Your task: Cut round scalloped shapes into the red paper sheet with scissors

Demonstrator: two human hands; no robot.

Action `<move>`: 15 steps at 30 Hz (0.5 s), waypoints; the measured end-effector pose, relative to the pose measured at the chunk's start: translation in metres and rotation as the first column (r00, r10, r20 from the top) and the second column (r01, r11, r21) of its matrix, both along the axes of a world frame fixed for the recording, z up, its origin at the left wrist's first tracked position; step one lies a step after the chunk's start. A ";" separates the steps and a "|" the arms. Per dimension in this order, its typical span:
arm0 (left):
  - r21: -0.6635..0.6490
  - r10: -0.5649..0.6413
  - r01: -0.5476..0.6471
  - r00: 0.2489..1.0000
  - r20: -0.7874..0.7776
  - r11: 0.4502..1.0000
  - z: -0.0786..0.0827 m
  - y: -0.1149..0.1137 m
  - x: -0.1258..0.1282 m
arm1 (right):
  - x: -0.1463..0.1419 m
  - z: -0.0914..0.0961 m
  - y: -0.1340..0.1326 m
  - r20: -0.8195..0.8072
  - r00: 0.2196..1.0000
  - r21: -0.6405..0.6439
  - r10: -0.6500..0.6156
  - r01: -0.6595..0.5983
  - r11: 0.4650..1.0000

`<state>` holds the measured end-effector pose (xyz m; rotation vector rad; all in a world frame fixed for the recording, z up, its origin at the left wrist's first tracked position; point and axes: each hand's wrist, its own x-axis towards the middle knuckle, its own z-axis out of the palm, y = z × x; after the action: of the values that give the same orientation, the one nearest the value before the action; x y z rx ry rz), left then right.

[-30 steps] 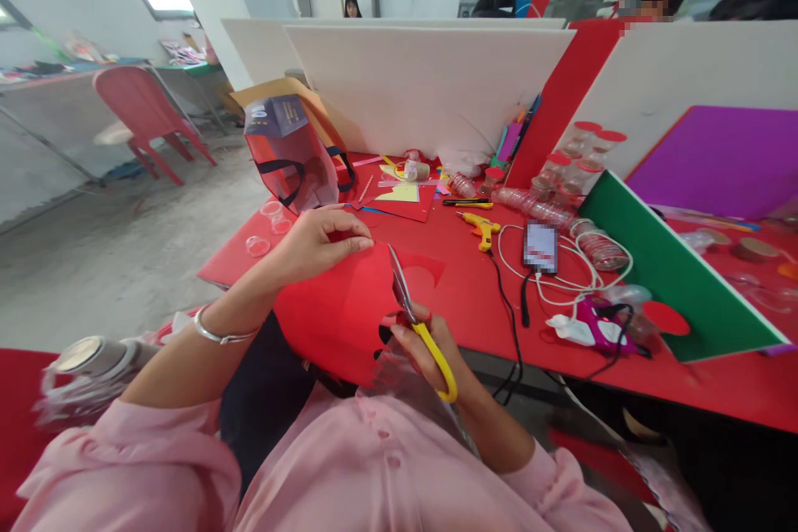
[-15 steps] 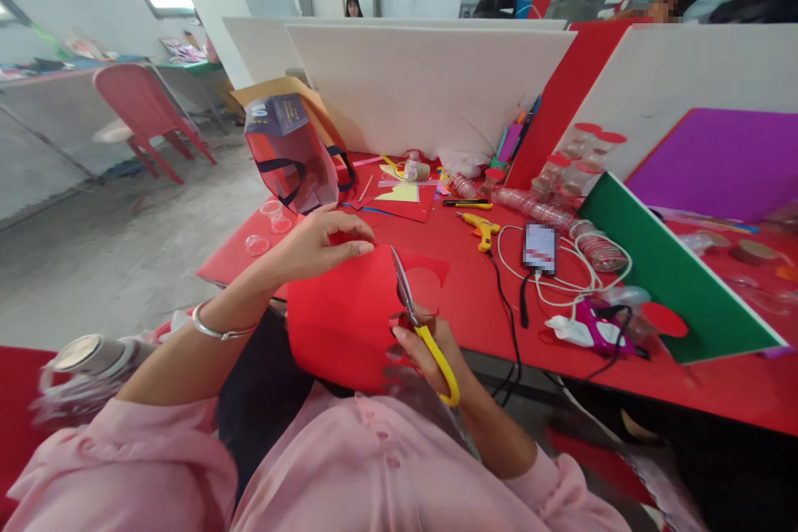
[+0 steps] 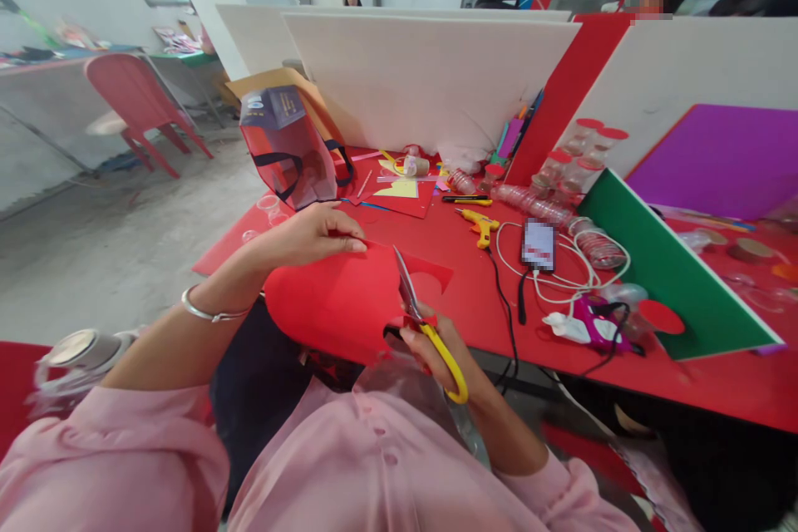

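My left hand (image 3: 327, 234) pinches the upper edge of a red sheet (image 3: 337, 295), thumb on top. The sheet spreads over the table's front edge and curves downward on the left. A rounded cut-out shows near its right end. In my right hand (image 3: 440, 349) are scissors (image 3: 415, 299) with yellow handles, blades pointing up and away over the sheet's right part. Whether the blades touch the sheet I cannot tell. Below my right hand hangs something clear and plastic (image 3: 467, 428), partly hidden.
On the red table (image 3: 461, 287) lie a yellow glue gun (image 3: 480, 226), a phone (image 3: 538, 245) with a white cable and a purple power strip (image 3: 602, 324). A bag (image 3: 290, 145) stands at the left. White boards (image 3: 430, 83) rise behind. A green board (image 3: 673, 274) leans at right.
My left hand has shifted slightly left and up with the red sheet, whose left side now reaches farther left. The scissors and my right hand have moved slightly right.
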<state>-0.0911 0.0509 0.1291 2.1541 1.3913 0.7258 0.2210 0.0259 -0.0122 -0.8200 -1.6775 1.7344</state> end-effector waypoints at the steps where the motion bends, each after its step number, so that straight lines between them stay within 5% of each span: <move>1: -0.010 0.000 0.000 1.000 -0.003 1.000 0.001 0.000 0.000 | 0.000 0.002 0.000 0.017 1.000 0.024 0.003 -0.003 1.000; 15: -0.065 -0.012 0.011 1.000 -0.019 0.998 0.004 -0.001 -0.001 | -0.002 -0.006 -0.001 0.041 0.999 0.040 0.011 -0.012 0.999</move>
<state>-0.0922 0.0495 0.1332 2.1224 1.3924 0.6483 0.2186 0.0245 -0.0178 -0.8341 -1.7422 1.6961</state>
